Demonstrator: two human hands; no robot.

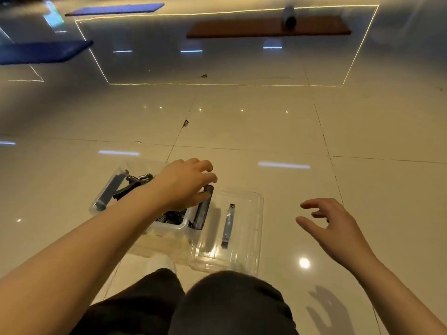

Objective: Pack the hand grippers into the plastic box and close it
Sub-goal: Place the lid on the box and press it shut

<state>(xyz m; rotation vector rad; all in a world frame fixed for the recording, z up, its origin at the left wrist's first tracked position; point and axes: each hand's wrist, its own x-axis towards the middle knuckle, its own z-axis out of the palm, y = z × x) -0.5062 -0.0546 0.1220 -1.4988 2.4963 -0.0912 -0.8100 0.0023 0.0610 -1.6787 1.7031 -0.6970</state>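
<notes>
A clear plastic box sits on the tiled floor in front of my knees, with several dark hand grippers lying in it. Its clear lid lies flat on the floor to the right, touching the box. A black hand gripper handle rests at the box's right edge, and my left hand grips its upper end. A grey latch strip shows on the lid. My right hand hovers above the floor right of the lid, fingers loosely spread, holding nothing.
Glossy beige floor tiles stretch all around. My dark trousered knees fill the bottom centre. Far back lie a brown mat with a dark roller on it, and blue mats at the left.
</notes>
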